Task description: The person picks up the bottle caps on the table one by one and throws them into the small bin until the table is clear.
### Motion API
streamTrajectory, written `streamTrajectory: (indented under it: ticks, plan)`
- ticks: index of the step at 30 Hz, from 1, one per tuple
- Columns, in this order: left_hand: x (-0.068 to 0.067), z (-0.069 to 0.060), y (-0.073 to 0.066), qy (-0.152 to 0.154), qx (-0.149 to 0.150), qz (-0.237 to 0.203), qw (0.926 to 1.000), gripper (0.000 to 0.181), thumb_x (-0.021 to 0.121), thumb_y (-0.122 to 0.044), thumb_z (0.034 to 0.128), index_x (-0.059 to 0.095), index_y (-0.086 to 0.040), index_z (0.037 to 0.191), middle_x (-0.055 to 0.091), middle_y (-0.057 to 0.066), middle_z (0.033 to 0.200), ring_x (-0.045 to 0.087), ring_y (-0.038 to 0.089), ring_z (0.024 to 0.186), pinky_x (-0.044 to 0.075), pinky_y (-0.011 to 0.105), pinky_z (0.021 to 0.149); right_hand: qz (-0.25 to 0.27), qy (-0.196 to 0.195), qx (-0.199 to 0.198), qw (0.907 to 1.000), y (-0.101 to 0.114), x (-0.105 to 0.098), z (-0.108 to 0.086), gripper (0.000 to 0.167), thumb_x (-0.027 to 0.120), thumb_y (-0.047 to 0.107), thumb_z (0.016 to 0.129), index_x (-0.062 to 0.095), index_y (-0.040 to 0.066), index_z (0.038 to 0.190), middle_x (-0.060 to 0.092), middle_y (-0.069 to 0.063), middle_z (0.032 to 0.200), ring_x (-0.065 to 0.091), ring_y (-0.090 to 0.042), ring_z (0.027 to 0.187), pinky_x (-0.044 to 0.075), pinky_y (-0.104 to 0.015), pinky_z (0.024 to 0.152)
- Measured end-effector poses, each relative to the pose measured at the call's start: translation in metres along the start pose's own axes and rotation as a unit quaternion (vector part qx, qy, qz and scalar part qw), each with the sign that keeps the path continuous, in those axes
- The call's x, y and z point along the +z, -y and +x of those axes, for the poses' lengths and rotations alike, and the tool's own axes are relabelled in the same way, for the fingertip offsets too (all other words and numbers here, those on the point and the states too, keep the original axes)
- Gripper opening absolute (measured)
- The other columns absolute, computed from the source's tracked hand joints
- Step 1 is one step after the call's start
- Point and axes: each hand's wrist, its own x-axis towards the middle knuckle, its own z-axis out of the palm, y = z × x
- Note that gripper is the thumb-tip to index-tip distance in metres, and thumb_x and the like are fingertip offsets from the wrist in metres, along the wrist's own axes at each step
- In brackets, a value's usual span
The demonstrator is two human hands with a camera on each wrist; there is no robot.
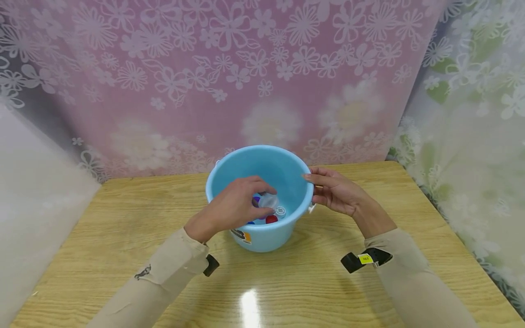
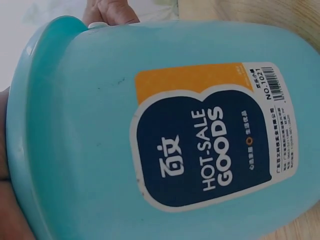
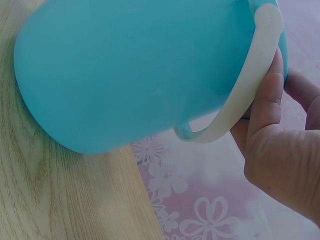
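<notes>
A light blue bucket [image 1: 256,239] stands upright on the wooden table, its label facing the near side. My left hand [image 1: 239,202] reaches over the rim into it, thumb and fingers curled round a small translucent plastic piece [image 1: 268,201] whose kind is unclear. Below lie a red round piece [image 1: 271,219], a pale blue disc [image 1: 280,211] and a purple item [image 1: 257,199], partly covered by the hand. My right hand [image 1: 334,189] grips the bucket's right rim between thumb and fingers. In the right wrist view the white bucket handle [image 3: 240,95] hangs beside those fingers.
The wooden table [image 1: 135,237] extends around the bucket on both sides. Behind its back edge hangs a pink floral curtain [image 1: 184,100], and a pale floral cloth [image 1: 471,159] runs along the right side.
</notes>
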Motion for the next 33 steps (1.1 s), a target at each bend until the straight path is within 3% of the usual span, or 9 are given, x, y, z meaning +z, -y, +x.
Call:
streamTrajectory:
  ticks: [7,15,21,27,30,33]
  plan:
    - [0.001,0.002,0.001,0.01,-0.007,-0.01,0.9999,0.032,0.076,-0.024,0.0818,0.069,-0.009,0.109,0.064,-0.003,0.101,0.058,0.013,0.085,0.047,0.025,0.075,0.011,0.013,-0.002,0.9999,-0.002,-0.003,0.0,0.01,0.052,0.008,0.099,0.057,0.005,0.107,0.062,-0.011,0.09,0.068,-0.018,0.075,0.057,-0.025,0.063]
    - [0.002,0.003,0.003,0.015,-0.022,-0.023,0.9994,0.032,0.076,-0.029,0.0825,0.069,-0.014,0.11,0.063,-0.01,0.102,0.056,0.004,0.095,0.047,0.022,0.083,0.006,0.011,-0.005,0.9999,-0.001,-0.005,0.0,0.011,0.053,0.009,0.099,0.056,0.005,0.108,0.063,-0.011,0.092,0.068,-0.018,0.076,0.057,-0.025,0.064]
    - [0.004,0.003,0.003,-0.003,-0.026,-0.016,0.9995,0.026,0.073,-0.028,0.0851,0.07,-0.015,0.108,0.063,-0.01,0.101,0.055,0.004,0.093,0.046,0.023,0.084,0.002,0.002,-0.001,1.0,-0.001,-0.005,0.0,0.013,0.055,0.01,0.098,0.056,0.005,0.11,0.063,-0.012,0.093,0.068,-0.018,0.076,0.057,-0.025,0.064]
    - [0.007,0.005,0.004,-0.057,0.007,-0.008,0.9983,0.023,0.068,-0.03,0.0891,0.07,-0.014,0.106,0.062,-0.007,0.1,0.056,0.005,0.09,0.049,0.023,0.08,0.002,0.003,0.005,1.0,0.001,-0.009,-0.001,0.014,0.053,0.01,0.099,0.054,0.004,0.111,0.062,-0.011,0.093,0.067,-0.018,0.077,0.057,-0.025,0.065]
    - [0.008,0.006,0.006,-0.098,0.025,-0.056,0.9933,0.022,0.064,-0.031,0.0923,0.068,-0.014,0.106,0.062,-0.008,0.1,0.056,0.004,0.09,0.05,0.025,0.078,0.0,0.004,0.007,1.0,0.002,-0.011,-0.002,0.02,0.052,0.01,0.099,0.05,0.001,0.116,0.062,-0.012,0.094,0.067,-0.019,0.077,0.057,-0.025,0.066]
    - [0.009,0.005,0.009,-0.146,0.055,-0.125,0.9798,0.018,0.06,-0.027,0.0956,0.067,-0.013,0.105,0.062,-0.008,0.099,0.056,0.005,0.09,0.05,0.028,0.078,-0.002,0.0,0.008,1.0,0.001,-0.012,-0.003,0.026,0.052,0.01,0.099,0.045,-0.001,0.121,0.061,-0.013,0.097,0.067,-0.019,0.077,0.057,-0.025,0.067]
